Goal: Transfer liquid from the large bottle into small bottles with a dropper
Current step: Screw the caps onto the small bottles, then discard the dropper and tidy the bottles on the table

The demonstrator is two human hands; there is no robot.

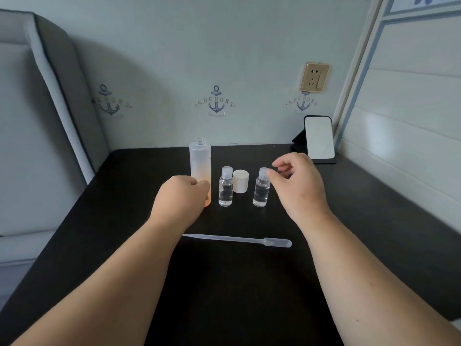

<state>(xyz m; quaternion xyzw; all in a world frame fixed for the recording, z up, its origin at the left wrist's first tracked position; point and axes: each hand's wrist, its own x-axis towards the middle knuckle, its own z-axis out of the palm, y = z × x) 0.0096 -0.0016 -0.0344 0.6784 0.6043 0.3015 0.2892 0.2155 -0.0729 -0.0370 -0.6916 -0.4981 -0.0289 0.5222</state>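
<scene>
Left grip (180, 198) curls round the uncapped large bottle (200, 161) low down; right grip (296, 181), loosely spread, hovers beside a small bottle (261, 189). Dropper (239, 240) lies on the counter (249, 283): light, soft; best pinched at its bulb.

A home bedroom, probably a child's: anchor-print wallpaper (216, 102) lines the wall behind the black table (237, 283), a padded grey headboard (50, 96) stands left of it, and a small standing mirror (320, 138) sits at its back right corner under a gold wall socket (314, 76).
</scene>
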